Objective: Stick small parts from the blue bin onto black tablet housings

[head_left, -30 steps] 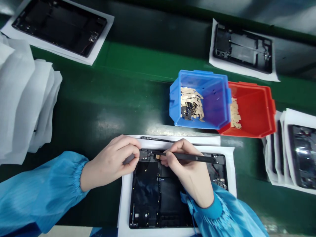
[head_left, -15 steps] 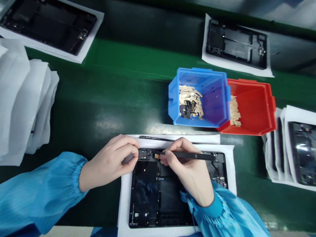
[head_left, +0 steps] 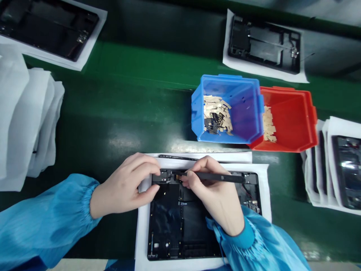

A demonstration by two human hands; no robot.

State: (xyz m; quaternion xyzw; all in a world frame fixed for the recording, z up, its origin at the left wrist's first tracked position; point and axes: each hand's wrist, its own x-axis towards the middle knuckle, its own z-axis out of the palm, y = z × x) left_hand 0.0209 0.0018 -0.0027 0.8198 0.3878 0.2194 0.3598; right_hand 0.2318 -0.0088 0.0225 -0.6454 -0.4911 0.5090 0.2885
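Blue bin [head_left: 245, 109] full of little tan and black bits partly covers a red bin [head_left: 296, 120] on the green table [head_left: 135, 109], just past the work. Black device shell [head_left: 166, 222] lies on white paper [head_left: 142, 233], with the right hand [head_left: 216, 192] blocking part of it, fingers closed around dark tweezers [head_left: 222, 177]. Left hand [head_left: 128, 184] was pinched at the shell's corner half a second ago; now thumb and fingers are parted, gripping nothing.
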